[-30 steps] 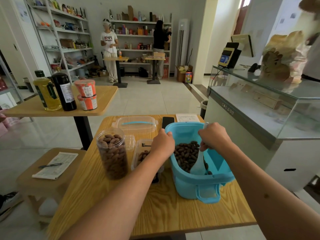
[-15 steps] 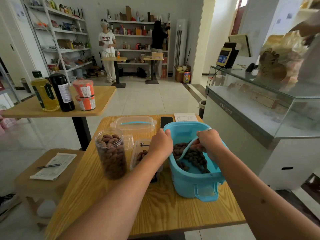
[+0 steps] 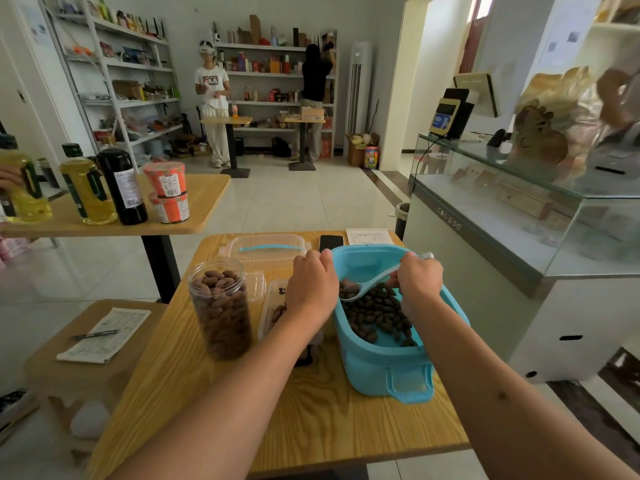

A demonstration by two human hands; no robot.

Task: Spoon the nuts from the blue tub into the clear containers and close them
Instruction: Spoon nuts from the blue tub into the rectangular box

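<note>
A blue tub point(image 3: 388, 368) with dark nuts point(image 3: 379, 315) stands on the wooden table point(image 3: 311, 410). My right hand point(image 3: 417, 284) grips a pale scoop point(image 3: 367, 287) whose bowl, with a few nuts in it, is raised over the tub's left side. My left hand point(image 3: 313, 287) holds the tub's left rim. Under that hand sits a low clear container point(image 3: 272, 311) with a few nuts, partly hidden. A tall clear jar point(image 3: 221, 306), full of nuts and without a lid, stands to the left.
A clear lid with a blue strip point(image 3: 265, 247), a phone point(image 3: 330, 242) and a paper slip point(image 3: 369, 237) lie at the table's far edge. A glass counter point(image 3: 519, 216) stands to the right. A second table point(image 3: 104, 216) with bottles and a stool point(image 3: 86, 358) are on the left.
The scoop came up out of the nuts and swung left with a few nuts in its bowl. My left hand stayed on the tub's rim.
</note>
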